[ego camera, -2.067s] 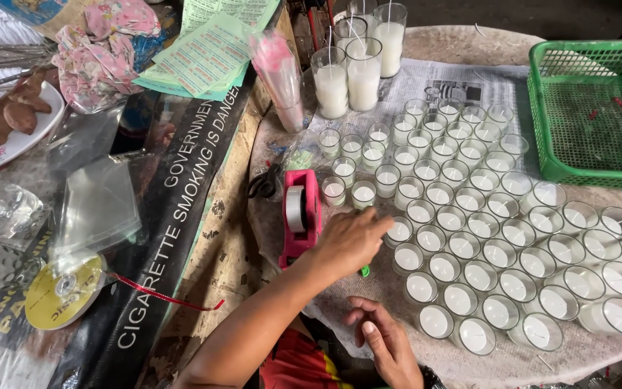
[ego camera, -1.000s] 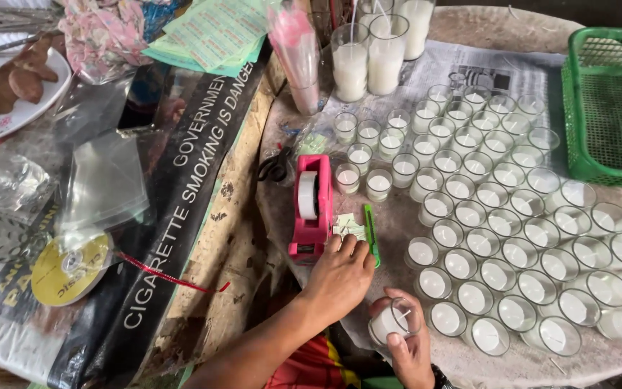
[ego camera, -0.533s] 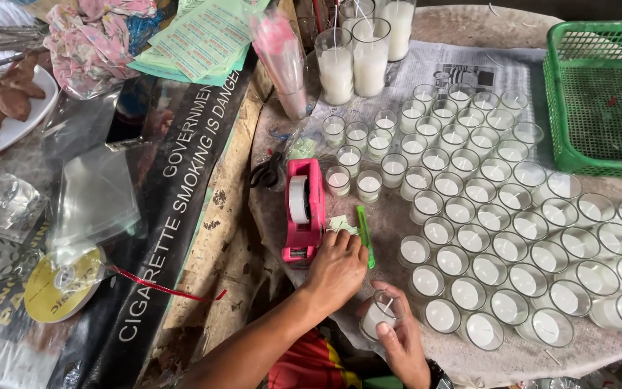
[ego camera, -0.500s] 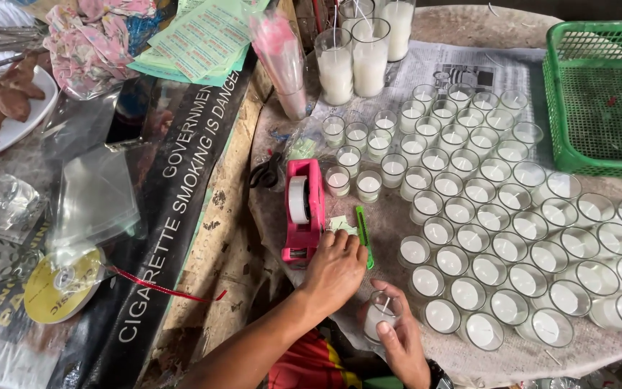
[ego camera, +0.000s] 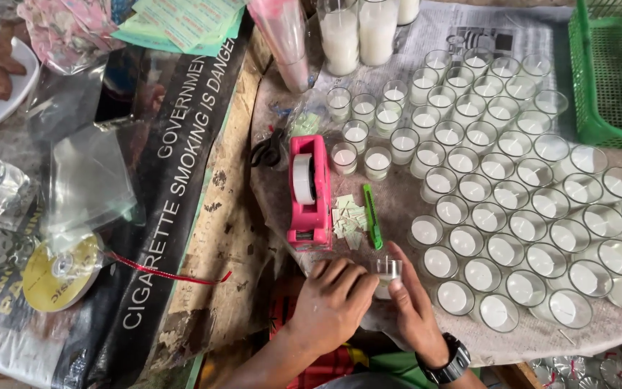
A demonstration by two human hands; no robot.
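A: Head view, bottom centre: the right hand [ego camera: 415, 306] pinches a small glass cup [ego camera: 387, 272] of white wax between thumb and fingers, and the left hand [ego camera: 332, 299], fingers curled, closes on its other side, just off the table edge

B: Risk?

A: I'd say a slip. The cup is held over the edge, so a loose grip could drop it. An elbow swing might also knock the nearest filled cups [ego camera: 469, 288], which stand touching in tight rows

B: And around it?

A: Just above the hands lie paper scraps [ego camera: 347, 216], a green cutter [ego camera: 373, 216] and a pink tape dispenser [ego camera: 307, 191]; scissors [ego camera: 268, 150] beyond. Farther up, two tall glasses [ego camera: 358, 32] of white liquid; green basket [ego camera: 610, 72] upper right; a yellow ribbon spool [ego camera: 59, 270] at left
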